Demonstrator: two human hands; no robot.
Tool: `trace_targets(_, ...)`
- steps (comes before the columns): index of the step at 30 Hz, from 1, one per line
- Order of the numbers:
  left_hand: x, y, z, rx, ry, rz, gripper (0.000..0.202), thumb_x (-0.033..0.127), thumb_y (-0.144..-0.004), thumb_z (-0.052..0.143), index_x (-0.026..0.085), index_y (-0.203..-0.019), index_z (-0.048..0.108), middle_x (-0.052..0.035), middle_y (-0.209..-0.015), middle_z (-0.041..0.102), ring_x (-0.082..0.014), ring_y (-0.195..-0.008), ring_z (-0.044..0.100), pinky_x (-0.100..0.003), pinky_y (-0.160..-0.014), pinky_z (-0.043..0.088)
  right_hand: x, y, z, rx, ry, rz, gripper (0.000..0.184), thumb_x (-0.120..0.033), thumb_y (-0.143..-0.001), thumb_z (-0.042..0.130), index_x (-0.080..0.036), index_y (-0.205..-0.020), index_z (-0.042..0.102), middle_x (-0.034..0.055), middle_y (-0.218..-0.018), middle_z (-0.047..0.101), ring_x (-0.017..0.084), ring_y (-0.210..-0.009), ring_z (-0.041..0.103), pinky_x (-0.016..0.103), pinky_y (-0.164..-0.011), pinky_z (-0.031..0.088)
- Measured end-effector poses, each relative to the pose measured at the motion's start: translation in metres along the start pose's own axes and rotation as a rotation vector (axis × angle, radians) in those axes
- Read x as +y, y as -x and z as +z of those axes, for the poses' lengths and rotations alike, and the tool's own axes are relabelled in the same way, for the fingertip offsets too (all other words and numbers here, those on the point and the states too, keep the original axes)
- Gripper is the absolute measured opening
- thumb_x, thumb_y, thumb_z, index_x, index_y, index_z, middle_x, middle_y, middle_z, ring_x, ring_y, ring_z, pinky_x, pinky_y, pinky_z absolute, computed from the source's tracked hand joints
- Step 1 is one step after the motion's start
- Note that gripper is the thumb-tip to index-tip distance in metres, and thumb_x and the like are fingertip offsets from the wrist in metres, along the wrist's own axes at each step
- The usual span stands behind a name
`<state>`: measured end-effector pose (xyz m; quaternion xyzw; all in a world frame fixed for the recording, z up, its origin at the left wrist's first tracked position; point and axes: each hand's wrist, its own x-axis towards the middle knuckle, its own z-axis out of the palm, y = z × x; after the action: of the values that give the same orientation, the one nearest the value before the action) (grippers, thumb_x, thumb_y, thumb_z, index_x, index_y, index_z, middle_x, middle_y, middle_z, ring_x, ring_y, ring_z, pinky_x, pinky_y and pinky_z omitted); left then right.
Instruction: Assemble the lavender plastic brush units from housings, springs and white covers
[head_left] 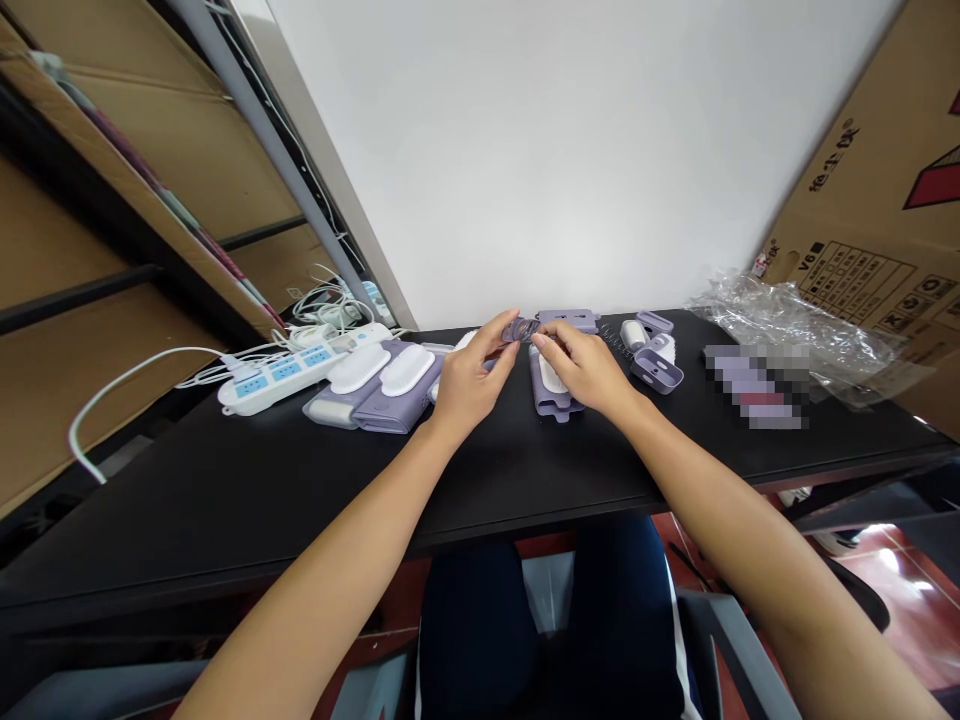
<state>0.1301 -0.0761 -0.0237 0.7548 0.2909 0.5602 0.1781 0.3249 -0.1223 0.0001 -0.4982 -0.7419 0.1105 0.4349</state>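
Above the black table, both hands meet at a metal coil spring [528,328]. My left hand [474,372] pinches its left end between thumb and fingers, where a small purplish part seems to show. My right hand [586,366] is closed at the spring's right end, thumb and fingertips together. Under the right hand lies a purple case [546,398] with a white pad, partly covered by the fingers. Behind it rests a flat purple piece [568,320]. To the right are another coil spring [615,342], a white cylinder [633,334] and an open purple housing [657,372].
Two purple units with white pads [397,390] lie at left, beside a white power strip [281,372] with tangled cables. Clear plastic bags [810,325] and a pixelated item [754,387] sit at right. A cardboard box [862,220] and white wall [585,150] stand behind.
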Motion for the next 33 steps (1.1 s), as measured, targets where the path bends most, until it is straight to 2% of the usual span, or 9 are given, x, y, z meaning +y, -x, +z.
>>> trace_targets(6,-0.0031,-0.0011,-0.0034,0.007,-0.182,0.139,0.04,0.033,-0.101,0.066,0.025,-0.14,0.069,-0.0028,-0.117,0.083,-0.0168,-0.102,0.081,-0.024,-0.089,0.063,0.0009,-0.0011,-0.0007,0.005,0.005,0.003,0.037,-0.053,-0.109,0.048,-0.022,-0.109,0.068,-0.0002,-0.08,0.068,0.018,-0.072,0.061,0.029,-0.072,0.039)
trace_targets(11,-0.0065,-0.001,-0.005,0.003,-0.297,0.249,0.038,0.032,-0.105,0.062,0.024,-0.142,0.066,-0.0027,-0.114,0.083,-0.0152,-0.097,0.081,-0.021,-0.086,0.062,0.0009,-0.0008,-0.0009,-0.002,0.009,0.022,0.037,-0.053,-0.109,0.048,-0.022,-0.109,0.068,-0.0002,-0.079,0.067,0.018,-0.071,0.059,0.03,-0.072,0.038)
trace_targets(16,-0.0091,-0.0008,-0.0054,-0.003,-0.369,0.297,0.038,0.033,-0.107,0.058,0.026,-0.144,0.064,-0.005,-0.12,0.082,-0.0181,-0.101,0.081,-0.026,-0.087,0.063,0.0014,-0.0004,-0.0008,-0.007,0.001,0.016,0.038,-0.054,-0.109,0.047,-0.022,-0.109,0.069,0.0005,-0.081,0.07,0.018,-0.073,0.061,0.03,-0.073,0.039)
trace_targets(23,-0.0078,-0.0014,-0.0045,0.048,-0.4,0.379,0.036,0.025,-0.105,0.061,0.023,-0.142,0.064,-0.0061,-0.121,0.082,-0.0165,-0.096,0.081,-0.025,-0.087,0.063,-0.0002,-0.0003,-0.0007,-0.027,-0.004,0.011,0.039,-0.052,-0.109,0.046,-0.021,-0.109,0.069,0.0017,-0.085,0.071,0.018,-0.076,0.063,0.03,-0.076,0.04)
trace_targets(28,-0.0095,-0.0015,-0.0034,0.06,-0.439,0.416,0.033,0.027,-0.107,0.058,0.022,-0.138,0.065,-0.0076,-0.122,0.081,-0.0167,-0.092,0.08,-0.029,-0.089,0.064,-0.0005,0.0,-0.0003,-0.042,0.001,-0.007,0.038,-0.052,-0.109,0.046,-0.021,-0.108,0.068,0.002,-0.087,0.072,0.019,-0.079,0.064,0.03,-0.077,0.041)
trace_targets(33,-0.0099,-0.0015,-0.0042,0.051,-0.451,0.425,0.031,0.025,-0.107,0.056,0.022,-0.137,0.065,-0.0082,-0.122,0.08,-0.0177,-0.099,0.079,-0.031,-0.094,0.063,-0.0007,0.0002,0.0004,-0.075,0.029,-0.017,0.035,-0.051,-0.109,0.047,-0.023,-0.106,0.068,0.0017,-0.085,0.072,0.02,-0.08,0.066,0.03,-0.077,0.041)
